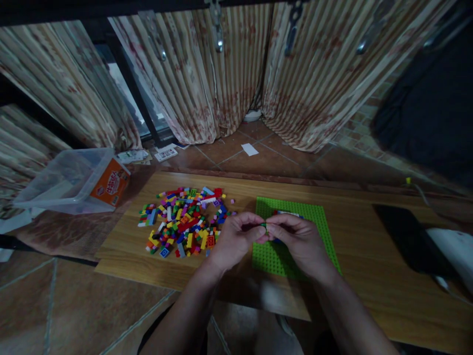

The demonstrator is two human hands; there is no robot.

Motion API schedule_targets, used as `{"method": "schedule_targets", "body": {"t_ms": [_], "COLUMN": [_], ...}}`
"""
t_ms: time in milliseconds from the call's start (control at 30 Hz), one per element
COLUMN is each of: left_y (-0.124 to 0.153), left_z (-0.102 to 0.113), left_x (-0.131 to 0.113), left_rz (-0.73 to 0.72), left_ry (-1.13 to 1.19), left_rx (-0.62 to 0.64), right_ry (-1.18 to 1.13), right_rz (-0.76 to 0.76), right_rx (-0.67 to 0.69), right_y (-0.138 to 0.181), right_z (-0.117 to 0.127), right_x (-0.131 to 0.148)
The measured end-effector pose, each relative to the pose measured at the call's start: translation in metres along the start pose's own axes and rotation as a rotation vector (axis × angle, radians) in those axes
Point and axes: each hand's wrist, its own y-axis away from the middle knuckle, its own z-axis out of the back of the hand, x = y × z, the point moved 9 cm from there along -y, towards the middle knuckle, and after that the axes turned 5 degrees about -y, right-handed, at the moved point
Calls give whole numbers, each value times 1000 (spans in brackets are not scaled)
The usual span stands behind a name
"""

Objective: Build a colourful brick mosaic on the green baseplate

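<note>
My left hand [236,236] and my right hand [295,236] meet over the left half of a green baseplate [273,261]. Between their pinched fingertips is a small green toy brick [263,225], mostly covered by the fingers. Both hands are closed on it. Behind my right hand, red, white and blue bricks [288,213] show on the baseplate, partly hidden. To the left of my left hand lies a loose pile of many-coloured toy bricks [188,227].
The wooden table [354,236] carries all this. At its right lies a black flat device [406,236] with a cable, beside a white object [453,251]. A clear plastic bin [70,172] with an orange label stands beyond the left end. Striped curtains [236,74] hang behind.
</note>
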Motion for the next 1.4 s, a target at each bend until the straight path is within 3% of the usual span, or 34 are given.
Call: {"method": "schedule_targets", "body": {"t_ms": [200,433,567,700,967,1400], "left_y": [2,-6,-8,-8,-9,-9], "left_z": [-6,14,23,21,20,19], "left_x": [4,10,11,13,11,12], "left_rz": [37,23,15,19,-17,-8], "left_ry": [73,-80,-212,-317,-377,-408], "left_rx": [24,-162,-204,-180,-170,-158], "right_ry": [-121,-221,-108,90,606,755], "right_rz": [-47,-8,37,9,84,88], "right_rx": [-29,-245,-368,-417,-444,-375], "right_y": [3,-1,-2,-3,-1,-6], "right_z": [8,54,87,101,106,86], "right_x": [-3,4,9,6,18,12]}}
